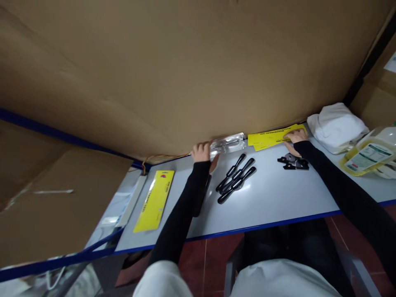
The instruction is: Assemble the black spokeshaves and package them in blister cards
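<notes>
Print on yellow cards [269, 138] illegible

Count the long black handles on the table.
3, side by side in the middle of the table, between left hand and right hand: far handle, middle handle, near handle. They overlap, so another may be hidden.

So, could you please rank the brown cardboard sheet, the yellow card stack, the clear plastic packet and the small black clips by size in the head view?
1. Brown cardboard sheet
2. Yellow card stack
3. Clear plastic packet and small black clips: these look about alike, so I leave them unranked.
</notes>
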Tool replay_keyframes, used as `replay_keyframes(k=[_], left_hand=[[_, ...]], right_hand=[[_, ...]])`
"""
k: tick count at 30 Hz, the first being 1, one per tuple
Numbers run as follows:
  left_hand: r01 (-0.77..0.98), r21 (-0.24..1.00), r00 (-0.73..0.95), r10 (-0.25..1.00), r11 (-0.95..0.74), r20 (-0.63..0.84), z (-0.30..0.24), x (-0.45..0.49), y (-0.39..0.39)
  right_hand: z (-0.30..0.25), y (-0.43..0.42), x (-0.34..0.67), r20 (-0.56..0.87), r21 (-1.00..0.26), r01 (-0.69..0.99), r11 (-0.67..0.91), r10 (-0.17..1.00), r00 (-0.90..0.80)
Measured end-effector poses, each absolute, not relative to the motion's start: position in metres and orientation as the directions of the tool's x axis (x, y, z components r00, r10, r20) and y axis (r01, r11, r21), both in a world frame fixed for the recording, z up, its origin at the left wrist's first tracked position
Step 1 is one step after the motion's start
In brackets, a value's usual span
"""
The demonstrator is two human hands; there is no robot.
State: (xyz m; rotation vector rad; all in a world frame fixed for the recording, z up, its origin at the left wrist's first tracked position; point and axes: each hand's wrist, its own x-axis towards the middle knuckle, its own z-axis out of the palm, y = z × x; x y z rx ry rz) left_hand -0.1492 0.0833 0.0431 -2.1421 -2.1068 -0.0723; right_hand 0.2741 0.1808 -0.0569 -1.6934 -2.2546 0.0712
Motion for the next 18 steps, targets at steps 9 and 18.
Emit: replay_keyframes(k=[9,18], left_hand=[[0.984,-0.134,0.141,0.975,-0.119,0.172,0.028,-0.163,0.141],[0.966,-0.016,0.251,0.929,-0.257,0.271,0.069,-0.194,0.130]], right_hand=[[-0.047,0.184,0.280,0.174,-0.240,0.942,0.235,0.965,-0.197],[-0.040,0.181,0.278,0.174,-0.271,0.933,0.235,0.966,-0.193]])
